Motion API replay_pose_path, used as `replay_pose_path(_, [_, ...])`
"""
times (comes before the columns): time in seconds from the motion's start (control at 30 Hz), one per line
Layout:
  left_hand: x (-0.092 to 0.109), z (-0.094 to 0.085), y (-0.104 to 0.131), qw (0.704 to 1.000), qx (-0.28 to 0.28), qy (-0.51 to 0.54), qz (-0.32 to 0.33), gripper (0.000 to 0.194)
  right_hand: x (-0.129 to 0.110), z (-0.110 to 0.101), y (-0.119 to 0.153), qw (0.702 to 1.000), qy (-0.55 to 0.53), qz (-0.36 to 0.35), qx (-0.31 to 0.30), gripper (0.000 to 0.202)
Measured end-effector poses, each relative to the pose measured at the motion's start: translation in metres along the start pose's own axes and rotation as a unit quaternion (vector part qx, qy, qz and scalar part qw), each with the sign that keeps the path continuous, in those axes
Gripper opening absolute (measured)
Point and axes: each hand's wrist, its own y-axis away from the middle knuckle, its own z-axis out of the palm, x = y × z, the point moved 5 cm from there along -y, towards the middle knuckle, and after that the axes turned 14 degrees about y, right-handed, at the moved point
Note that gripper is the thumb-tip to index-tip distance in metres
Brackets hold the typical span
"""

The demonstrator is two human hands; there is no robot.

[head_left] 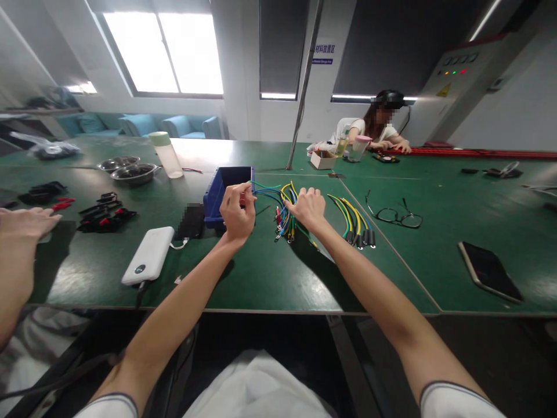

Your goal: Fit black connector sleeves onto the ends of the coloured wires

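Observation:
My left hand (238, 212) is closed in a pinch at the front right corner of a blue plastic bin (213, 200). A thin green wire (266, 186) runs from its fingertips toward a loose bundle of wires (285, 223) in yellow, blue, green and red, with metal ring terminals. My right hand (308, 208) rests over the right side of that bundle, its fingers curled down on the wires and its thumb toward the left; the fingertips are partly hidden. To the right lies a fanned row of green, yellow and blue wires (354, 220) with black sleeves and ring terminals.
A white power bank (148, 255) and black parts (107, 215) lie left, near another person's hand (26, 223). Glasses (398, 217) and a phone (489, 271) lie right. A bottle (166, 155), metal bowls (134, 172) and a pole (300, 104) stand farther back; a co-worker (376, 125) sits across.

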Motion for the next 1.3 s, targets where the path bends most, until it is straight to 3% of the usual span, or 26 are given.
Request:
replay_pose_path(0.17, [0.006, -0.004, 0.000, 0.999, -0.006, 0.000, 0.043, 0.013, -0.018, 0.034, -0.017, 0.986, -0.025, -0.015, -0.162, 0.068])
replay_pose_path(0.23, [0.006, -0.001, 0.004, 0.998, -0.028, 0.000, 0.054, 0.013, -0.024, 0.041, -0.024, 0.983, -0.041, -0.011, -0.180, 0.062])
replay_pose_path(0.43, [0.003, 0.004, 0.012, 0.997, -0.055, 0.001, 0.061, 0.015, -0.029, 0.055, -0.037, 0.974, -0.177, -0.023, -0.142, 0.033])
replay_pose_path(0.6, [0.000, 0.003, 0.015, 0.997, -0.058, 0.012, 0.052, 0.020, -0.020, 0.067, -0.024, 0.961, -0.240, -0.035, -0.134, 0.036])
replay_pose_path(0.7, [-0.002, 0.005, 0.018, 0.997, -0.069, 0.008, 0.043, 0.021, -0.015, 0.062, -0.010, 0.954, -0.278, -0.058, -0.096, 0.038])
replay_pose_path(0.83, [-0.006, 0.009, 0.022, 0.996, -0.081, -0.029, 0.016, 0.019, -0.007, 0.058, 0.010, 0.951, -0.295, 0.027, -0.087, 0.037])
replay_pose_path(0.93, [-0.007, 0.009, 0.022, 0.996, -0.077, -0.037, 0.003, 0.020, -0.019, 0.046, 0.021, 0.952, -0.288, -0.071, -0.075, 0.037])
replay_pose_path(1.0, [-0.008, 0.009, 0.022, 0.997, -0.079, -0.027, -0.001, 0.021, -0.017, 0.033, 0.022, 0.953, -0.296, -0.063, -0.011, 0.038])
replay_pose_path(1.07, [-0.008, 0.011, 0.023, 0.997, -0.081, -0.011, 0.000, 0.023, -0.010, 0.019, 0.019, 0.935, -0.348, -0.039, 0.047, 0.042])
replay_pose_path(1.1, [-0.007, 0.012, 0.024, 0.997, -0.083, -0.003, 0.002, 0.024, -0.008, 0.015, 0.017, 0.916, -0.397, -0.032, 0.047, 0.042])
replay_pose_path(1.2, [0.000, 0.016, 0.029, 0.995, -0.095, 0.025, 0.024, 0.026, -0.007, 0.009, 0.014, 0.832, -0.552, -0.050, -0.019, 0.054])
replay_pose_path(1.27, [0.007, 0.019, 0.034, 0.991, -0.121, 0.047, 0.040, 0.028, -0.006, 0.003, 0.018, 0.803, -0.591, -0.073, -0.024, 0.065])
replay_pose_path(1.3, [0.011, 0.021, 0.036, 0.988, -0.139, 0.057, 0.046, 0.030, -0.004, 0.000, 0.022, 0.803, -0.590, -0.086, -0.013, 0.066])
